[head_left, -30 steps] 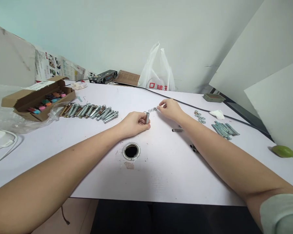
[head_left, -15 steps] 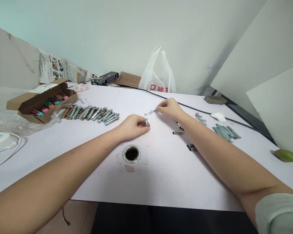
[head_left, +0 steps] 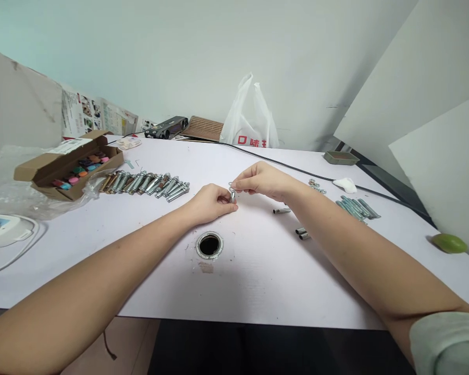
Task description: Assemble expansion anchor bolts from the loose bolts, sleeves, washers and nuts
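Observation:
My left hand (head_left: pixel 214 203) rests on the white table, closed around an upright metal expansion bolt (head_left: pixel 233 197). Over its top end, my right hand (head_left: pixel 260 179) pinches a small washer (head_left: pixel 231 184); whether the washer sits around the bolt or just above it is hidden by the fingers. Left of my hands lies a row of expansion bolts (head_left: pixel 144 182), some of them rusty. Metal sleeves (head_left: pixel 282 211) lie beneath my right forearm, partly covered by it. Several nuts (head_left: pixel 316 186) and a pile of bare bolts (head_left: pixel 355 207) are further right.
A carton of colourful items (head_left: pixel 62 172) with plastic wrap stands at the left. A round cable hole (head_left: pixel 209 245) opens in the tabletop near me. A black cable (head_left: pixel 281 165) crosses the back, before a white plastic bag (head_left: pixel 248 120). A green fruit (head_left: pixel 448 243) lies far right.
My right hand has moved left and toward me, from the washers on the table to the top of the bolt, with a washer in its fingers. My left hand stays put.

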{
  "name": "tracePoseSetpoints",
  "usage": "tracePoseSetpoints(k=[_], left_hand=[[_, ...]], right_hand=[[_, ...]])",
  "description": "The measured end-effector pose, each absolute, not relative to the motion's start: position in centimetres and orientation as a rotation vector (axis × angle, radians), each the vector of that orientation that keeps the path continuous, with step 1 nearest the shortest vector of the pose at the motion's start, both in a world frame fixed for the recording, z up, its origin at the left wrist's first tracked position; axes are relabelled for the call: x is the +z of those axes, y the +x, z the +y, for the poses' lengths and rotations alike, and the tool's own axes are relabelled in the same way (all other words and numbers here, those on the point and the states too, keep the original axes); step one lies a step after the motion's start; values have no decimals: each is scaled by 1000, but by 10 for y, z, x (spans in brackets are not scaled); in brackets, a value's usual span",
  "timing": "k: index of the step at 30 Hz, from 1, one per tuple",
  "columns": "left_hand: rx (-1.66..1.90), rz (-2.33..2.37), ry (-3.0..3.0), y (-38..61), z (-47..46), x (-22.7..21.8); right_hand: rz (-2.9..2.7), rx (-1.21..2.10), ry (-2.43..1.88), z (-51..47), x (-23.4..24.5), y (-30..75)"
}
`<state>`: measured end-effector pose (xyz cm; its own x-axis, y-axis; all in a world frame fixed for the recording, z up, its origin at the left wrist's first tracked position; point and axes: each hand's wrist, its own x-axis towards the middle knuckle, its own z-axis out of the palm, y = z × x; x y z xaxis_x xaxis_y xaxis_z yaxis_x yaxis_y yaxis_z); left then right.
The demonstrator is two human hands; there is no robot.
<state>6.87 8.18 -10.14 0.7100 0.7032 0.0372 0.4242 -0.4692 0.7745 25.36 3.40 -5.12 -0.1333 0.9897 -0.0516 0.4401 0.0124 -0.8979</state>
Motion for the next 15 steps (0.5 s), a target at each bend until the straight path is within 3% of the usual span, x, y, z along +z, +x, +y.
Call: tracePoseSetpoints(k=[6, 12, 15], left_hand=[[455, 834, 2121, 69, 81, -100], [433, 867, 2133, 69, 79, -98], [434, 887, 2179, 69, 79, -96]], right_hand=[[-1748, 1091, -1494, 33, -40, 265], [-1518, 466, -1976, 42, -32, 313], [-1505, 411, -2237, 51, -51, 333]])
